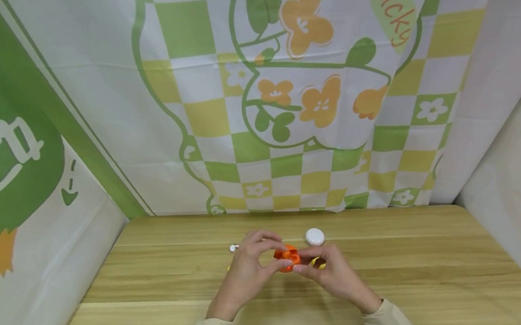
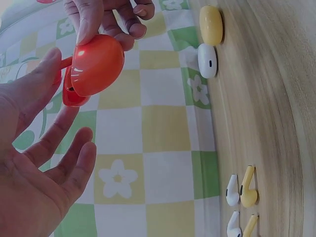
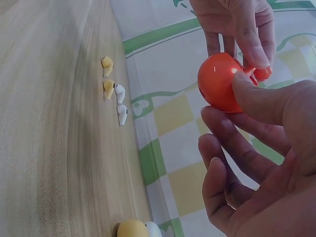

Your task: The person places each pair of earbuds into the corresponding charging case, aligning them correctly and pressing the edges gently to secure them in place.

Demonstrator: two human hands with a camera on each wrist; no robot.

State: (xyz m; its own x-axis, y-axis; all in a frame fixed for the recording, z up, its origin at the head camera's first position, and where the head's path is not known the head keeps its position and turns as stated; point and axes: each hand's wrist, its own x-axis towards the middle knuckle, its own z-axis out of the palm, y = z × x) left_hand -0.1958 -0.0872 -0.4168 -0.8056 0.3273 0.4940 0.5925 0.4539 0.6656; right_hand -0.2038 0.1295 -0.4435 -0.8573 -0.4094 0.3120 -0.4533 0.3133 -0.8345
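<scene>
Orange earbud case (image 1: 287, 258), lid open, is held above the worktop (image 1: 434, 271) at lower centre of the head view. It is pinched from both sides: left hand (image 1: 250, 270) fingers are curled on its lid side, right hand (image 1: 329, 272) thumb and fingers clamped on its body. An orange earbud appears seated or half-seated inside; progress is judged early. Left to do: white earbuds (image 2: 232, 190) and yellow earbuds (image 2: 248, 186) lie loose, white case (image 1: 314, 237) and yellow case (image 2: 211, 24) untouched.
</scene>
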